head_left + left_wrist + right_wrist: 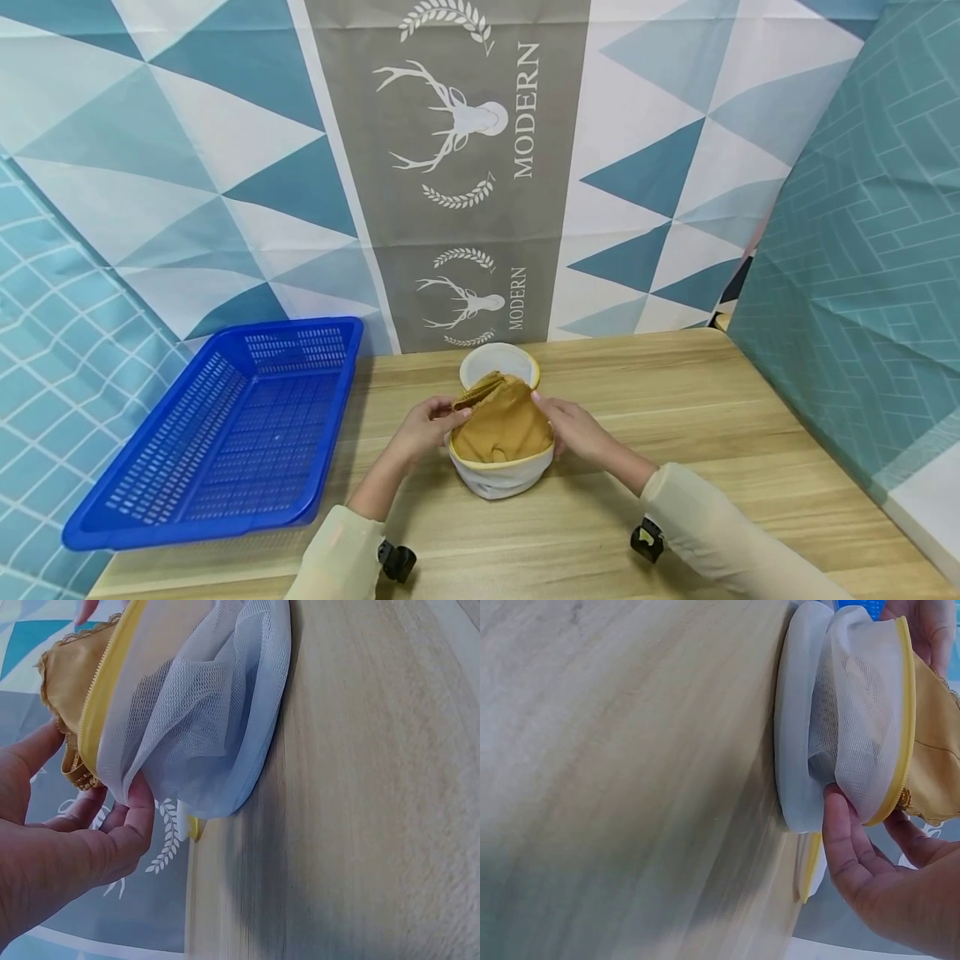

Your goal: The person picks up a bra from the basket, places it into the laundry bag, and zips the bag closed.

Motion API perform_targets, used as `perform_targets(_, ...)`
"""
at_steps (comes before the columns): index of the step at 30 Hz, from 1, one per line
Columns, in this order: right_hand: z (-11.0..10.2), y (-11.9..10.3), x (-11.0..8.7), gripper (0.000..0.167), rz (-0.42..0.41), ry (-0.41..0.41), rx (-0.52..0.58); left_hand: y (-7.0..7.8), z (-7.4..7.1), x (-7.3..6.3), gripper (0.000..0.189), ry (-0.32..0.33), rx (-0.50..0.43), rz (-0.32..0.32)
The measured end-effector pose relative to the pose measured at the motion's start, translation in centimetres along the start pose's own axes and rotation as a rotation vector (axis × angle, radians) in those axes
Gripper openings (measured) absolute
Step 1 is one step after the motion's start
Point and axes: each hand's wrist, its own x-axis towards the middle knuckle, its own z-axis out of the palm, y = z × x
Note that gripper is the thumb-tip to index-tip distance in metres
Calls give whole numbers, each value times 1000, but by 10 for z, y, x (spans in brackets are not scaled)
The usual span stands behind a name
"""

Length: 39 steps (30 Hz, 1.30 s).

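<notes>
A white mesh laundry bag [501, 482] with a yellow zipper rim stands on the table, its mouth open upward. From it sticks out a mustard-coloured bra [504, 425] with lace trim, partly inside. My left hand [426, 429] is at the bag's left side; the left wrist view shows its thumb against the bra and its fingers curled at the mesh below the zipper [105, 690]. My right hand [576, 429] grips the right side of the rim, fingers outside on the mesh and thumb near the bra's edge. The bag's round white lid [489, 360] is folded back behind.
A blue plastic basket [281, 433] stands to the left on the wooden table [645, 392]. Patterned cloth [480, 200] hangs behind the table's back edge, and teal sheeting [862, 275] borders the right side.
</notes>
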Motion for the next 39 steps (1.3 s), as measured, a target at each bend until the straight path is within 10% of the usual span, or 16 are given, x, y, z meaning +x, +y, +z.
perform_targets(20,-3,-16,6,67,153,-53,-37,-7,3,2,58,-2,-11,27)
perform_targets(39,-2,-6,3,61,46,-83,-57,-7,3,-1,24,61,40,50)
